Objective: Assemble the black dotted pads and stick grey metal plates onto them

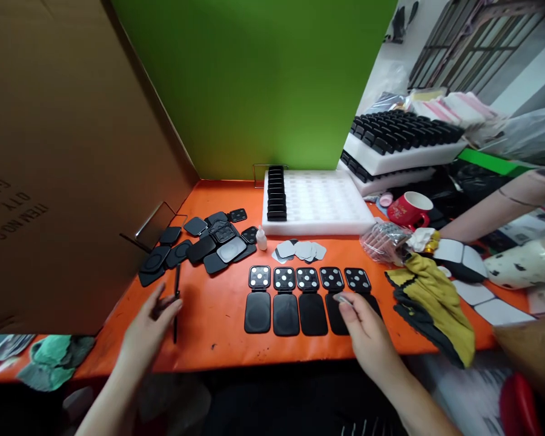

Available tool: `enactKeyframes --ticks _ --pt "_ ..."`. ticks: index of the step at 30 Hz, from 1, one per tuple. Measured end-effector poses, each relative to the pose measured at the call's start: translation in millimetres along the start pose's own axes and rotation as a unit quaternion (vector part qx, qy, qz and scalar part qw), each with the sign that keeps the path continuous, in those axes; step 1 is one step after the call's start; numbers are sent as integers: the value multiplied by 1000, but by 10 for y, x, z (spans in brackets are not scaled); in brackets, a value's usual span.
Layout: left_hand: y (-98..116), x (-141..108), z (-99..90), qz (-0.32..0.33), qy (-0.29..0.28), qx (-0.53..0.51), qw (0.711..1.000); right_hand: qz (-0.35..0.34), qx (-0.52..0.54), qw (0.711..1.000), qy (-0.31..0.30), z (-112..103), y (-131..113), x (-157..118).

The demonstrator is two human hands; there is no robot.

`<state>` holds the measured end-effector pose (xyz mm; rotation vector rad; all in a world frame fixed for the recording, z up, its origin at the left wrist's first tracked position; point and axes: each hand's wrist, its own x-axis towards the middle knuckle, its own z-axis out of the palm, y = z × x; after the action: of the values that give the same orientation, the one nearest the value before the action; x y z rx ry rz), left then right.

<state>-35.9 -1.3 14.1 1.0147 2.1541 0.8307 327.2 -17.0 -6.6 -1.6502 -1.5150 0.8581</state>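
Note:
My left hand (152,324) is at the left of the orange table, thumb and fingers apart, beside a thin black piece (177,303) seen edge-on; contact between them is unclear. Several hinged black cases (300,313) lie opened in a row, their upper squares dotted with light circles. Over the right end of that row is my right hand (366,324), with a small, pale, shiny item (344,299) pinched between thumb and finger. Behind the row sit thin silvery plates (303,250) and a small white dropper bottle (261,238).
A pile of black cases (222,242) lies left of centre. Behind stands a white foam tray (322,227) with one column of black pieces. At right are a red mug (409,210), yellow-grey cloth (436,303) and stacked trays (390,160). A cardboard panel (72,151) borders the left.

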Motion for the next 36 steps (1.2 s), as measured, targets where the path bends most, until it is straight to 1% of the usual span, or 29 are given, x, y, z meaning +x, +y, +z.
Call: enactKeyframes --ticks 1,2,3,4,5,6,7,8,9,10,11,13,14,15,16,17,19,22,25,30,36 --pt "38 -119 53 -9 -42 -70 997 -4 12 1000 -19 65 -93 -37" --pt "70 -250 128 -59 -115 -231 964 -15 23 999 -38 130 -192 -69" --pt "96 -386 220 -117 -153 -354 915 -33 31 997 -57 192 -295 -93" --pt "118 -520 323 -158 -188 -429 869 -58 34 995 -78 250 -396 -107" --pt "137 -645 428 -187 -234 -475 828 -84 29 991 -97 300 -489 -111" --pt "156 -757 528 -202 -282 -498 795 -109 20 987 -114 343 -570 -107" --pt "177 -852 617 -203 -328 -501 775 -126 5 984 -126 378 -635 -97" --pt "201 -931 692 -196 -372 -485 767 -137 -12 982 -132 404 -683 -85" --pt "227 -995 751 -183 -406 -455 771 -143 -31 980 -134 422 -715 -73" --pt "253 -1045 797 -165 -423 -417 787 -145 -50 979 -132 433 -733 -63" --pt "276 -1084 832 -136 -428 -371 813 -144 -69 978 -131 438 -741 -58" --pt "306 -1139 881 -48 -410 -272 869 -142 -102 976 -128 435 -738 -64" --pt "312 -1158 900 2 -396 -227 890 -141 -116 975 -126 428 -734 -72" --pt "313 -1174 916 48 -386 -186 902 -140 -128 974 -124 418 -730 -84" --pt "312 -1186 930 84 -381 -153 908 -141 -139 972 -124 406 -729 -95" --pt "312 -1196 942 105 -379 -129 910 -144 -146 971 -126 393 -729 -105" --pt "323 -1212 956 122 -378 -105 912 -160 -150 965 -141 366 -727 -115" --pt "371 -1240 961 141 -367 -100 914 -187 -132 960 -161 349 -709 -100" --pt "413 -1274 964 164 -341 -99 921 -200 -96 963 -152 375 -678 -64" --pt "391 -1303 983 174 -299 -109 932 -215 3 968 -131 420 -670 -19" --pt "341 -1298 1036 167 -297 -107 934 -218 51 966 -127 437 -639 -11"
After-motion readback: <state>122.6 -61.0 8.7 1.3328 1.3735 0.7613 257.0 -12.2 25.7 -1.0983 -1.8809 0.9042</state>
